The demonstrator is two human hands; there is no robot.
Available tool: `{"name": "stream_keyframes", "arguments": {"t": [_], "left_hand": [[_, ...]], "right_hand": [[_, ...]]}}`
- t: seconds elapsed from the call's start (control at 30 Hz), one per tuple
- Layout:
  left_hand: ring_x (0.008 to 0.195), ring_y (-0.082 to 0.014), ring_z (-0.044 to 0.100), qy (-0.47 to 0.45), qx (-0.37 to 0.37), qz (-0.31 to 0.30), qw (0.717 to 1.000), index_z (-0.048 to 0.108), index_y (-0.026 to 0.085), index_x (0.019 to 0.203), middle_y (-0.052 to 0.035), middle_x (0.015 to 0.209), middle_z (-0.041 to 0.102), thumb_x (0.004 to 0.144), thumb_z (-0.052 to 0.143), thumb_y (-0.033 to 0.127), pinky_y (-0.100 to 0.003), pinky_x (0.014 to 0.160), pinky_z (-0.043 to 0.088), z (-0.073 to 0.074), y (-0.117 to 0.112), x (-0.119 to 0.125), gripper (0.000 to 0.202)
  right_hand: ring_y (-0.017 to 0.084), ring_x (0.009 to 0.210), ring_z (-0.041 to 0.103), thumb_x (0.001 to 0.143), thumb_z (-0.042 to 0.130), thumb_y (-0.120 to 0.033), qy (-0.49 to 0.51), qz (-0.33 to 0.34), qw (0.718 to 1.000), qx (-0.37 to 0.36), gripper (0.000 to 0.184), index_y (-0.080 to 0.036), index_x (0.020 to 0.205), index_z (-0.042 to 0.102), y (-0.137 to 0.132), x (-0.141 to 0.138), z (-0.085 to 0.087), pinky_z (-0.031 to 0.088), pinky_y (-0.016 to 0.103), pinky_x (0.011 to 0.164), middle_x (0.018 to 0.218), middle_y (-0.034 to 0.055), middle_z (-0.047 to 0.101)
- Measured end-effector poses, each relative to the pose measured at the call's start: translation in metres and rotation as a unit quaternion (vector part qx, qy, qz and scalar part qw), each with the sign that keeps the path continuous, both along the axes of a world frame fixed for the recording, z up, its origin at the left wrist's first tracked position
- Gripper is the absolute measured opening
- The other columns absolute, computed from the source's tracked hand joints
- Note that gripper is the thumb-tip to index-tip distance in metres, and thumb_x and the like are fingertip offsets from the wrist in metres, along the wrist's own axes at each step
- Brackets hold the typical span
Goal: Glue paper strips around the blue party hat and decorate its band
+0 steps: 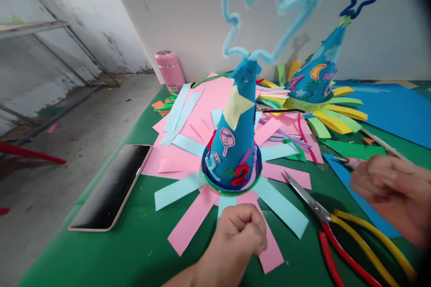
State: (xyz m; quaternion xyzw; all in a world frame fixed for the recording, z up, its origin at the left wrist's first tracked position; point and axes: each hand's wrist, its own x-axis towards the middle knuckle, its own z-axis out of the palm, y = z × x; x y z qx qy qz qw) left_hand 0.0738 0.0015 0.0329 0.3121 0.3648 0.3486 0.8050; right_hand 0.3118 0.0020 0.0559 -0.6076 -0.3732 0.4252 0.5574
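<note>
A blue cone hat [235, 143] with stickers, a red "2" and a pale yellow star stands on the green table [128, 251], ringed by pink and light-blue paper strips [188, 224]. A fuzzy light-blue wire [269, 13] rises from its tip. My left hand [240, 235] is a closed fist resting on the strips just in front of the hat. My right hand [390, 188] is blurred at the right edge, fingers bent, near a thin pink-handled tool [348, 160]; what it holds is unclear. Scissors [323, 219] with red and yellow handles lie between the hands.
A phone [112, 186] lies face up near the table's left edge. A second blue cone hat [316, 76] with yellow and green strips stands at the back right. Pink paper sheets [202, 107], a pink bottle [170, 71] and blue paper [397, 112] lie behind.
</note>
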Motion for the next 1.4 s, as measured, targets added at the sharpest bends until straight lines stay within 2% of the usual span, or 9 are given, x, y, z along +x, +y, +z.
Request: {"name": "stream_keyframes", "arguments": {"t": [0.1, 0.23, 0.47, 0.63, 0.77, 1.03, 1.2, 1.3, 1.4], "left_hand": [[0.037, -0.0043, 0.021, -0.055, -0.079, -0.005, 0.995, 0.044, 0.017, 0.049, 0.0083, 0.037, 0.027, 0.057, 0.049, 0.017, -0.024, 0.045, 0.015, -0.001, 0.003, 0.004, 0.010], [0.036, -0.0046, 0.018, -0.081, -0.142, -0.047, 0.985, 0.049, 0.017, 0.055, 0.0087, 0.036, 0.025, 0.055, 0.048, 0.015, -0.025, 0.045, 0.012, -0.002, 0.009, 0.007, 0.002], [0.040, -0.0059, 0.024, -0.066, -0.112, -0.093, 0.987, 0.047, 0.016, 0.054, 0.0063, 0.043, 0.028, 0.068, 0.049, 0.024, -0.026, 0.047, 0.017, -0.003, 0.005, 0.008, 0.017], [0.044, -0.0039, 0.020, -0.025, -0.022, -0.092, 0.995, 0.044, 0.015, 0.060, 0.0088, 0.046, 0.028, 0.072, 0.068, 0.043, -0.024, 0.048, 0.013, -0.001, 0.004, 0.009, 0.038], [0.048, -0.0048, 0.026, 0.042, 0.037, -0.087, 0.995, 0.042, 0.016, 0.062, 0.0070, 0.052, 0.035, 0.067, 0.070, 0.052, -0.022, 0.049, 0.018, 0.002, 0.004, 0.008, 0.046], [0.055, -0.0093, 0.033, 0.177, 0.201, -0.096, 0.959, 0.042, 0.017, 0.061, 0.0025, 0.058, 0.039, 0.082, 0.051, 0.042, -0.023, 0.052, 0.027, 0.008, 0.006, 0.003, 0.034], [0.051, -0.0084, 0.033, 0.185, 0.181, -0.111, 0.960, 0.039, 0.018, 0.058, 0.0037, 0.053, 0.037, 0.080, 0.044, 0.025, -0.023, 0.050, 0.025, 0.008, 0.004, 0.003, 0.024], [0.049, -0.0073, 0.029, 0.164, 0.148, -0.092, 0.971, 0.039, 0.018, 0.056, 0.0050, 0.050, 0.033, 0.078, 0.045, 0.026, -0.023, 0.048, 0.022, 0.008, 0.002, 0.004, 0.024], [0.048, -0.0067, 0.027, 0.130, 0.116, -0.071, 0.982, 0.040, 0.018, 0.053, 0.0050, 0.049, 0.033, 0.071, 0.047, 0.024, -0.022, 0.046, 0.021, 0.008, 0.001, 0.006, 0.021]], "right_hand": [[0.009, 0.057, 0.043, 0.072, 0.072, -0.038, 0.013, -0.022, 1.000, -0.014, 0.020, -0.021, 0.067, 0.061, 0.004, -0.005, -0.002, 0.029, 0.025, 0.048, 0.066, 0.0005, 0.050], [0.005, 0.049, 0.024, 0.077, 0.065, -0.046, 0.168, 0.106, 0.968, -0.150, 0.030, -0.018, 0.069, 0.058, 0.000, -0.041, -0.011, 0.019, 0.020, 0.044, 0.056, -0.0060, 0.031], [0.004, 0.049, 0.018, 0.082, 0.056, -0.051, 0.232, 0.169, 0.938, -0.195, 0.037, -0.016, 0.087, 0.067, -0.012, -0.072, -0.008, 0.016, 0.018, 0.045, 0.056, -0.0075, 0.025], [0.007, 0.052, 0.032, 0.087, 0.042, -0.058, 0.122, 0.228, 0.948, -0.187, 0.051, -0.018, 0.107, 0.067, -0.018, -0.076, 0.004, 0.027, 0.019, 0.047, 0.061, -0.0033, 0.038], [0.017, 0.086, 0.055, 0.089, 0.029, -0.060, -0.073, 0.291, 0.942, -0.149, 0.057, -0.025, 0.121, 0.061, -0.020, -0.083, 0.023, 0.046, 0.026, 0.073, 0.094, 0.0058, 0.062], [0.026, 0.124, 0.046, 0.093, 0.031, -0.051, -0.181, 0.352, 0.915, -0.072, 0.049, -0.032, 0.136, 0.044, -0.024, -0.086, 0.016, 0.040, 0.038, 0.098, 0.138, 0.0024, 0.050], [0.021, 0.094, 0.059, 0.089, 0.043, -0.048, -0.102, 0.238, 0.958, -0.125, 0.047, -0.033, 0.133, 0.046, -0.023, -0.091, 0.000, 0.047, 0.030, 0.076, 0.102, 0.0041, 0.065], [0.012, 0.056, 0.046, 0.087, 0.047, -0.044, -0.026, 0.208, 0.967, -0.143, 0.051, -0.027, 0.135, 0.040, -0.023, -0.096, -0.004, 0.035, 0.021, 0.050, 0.060, -0.0043, 0.048], [0.009, 0.048, 0.031, 0.083, 0.052, -0.042, 0.009, 0.182, 0.973, -0.142, 0.050, -0.023, 0.128, 0.042, -0.023, -0.100, -0.005, 0.025, 0.019, 0.045, 0.054, -0.0083, 0.035]]}}
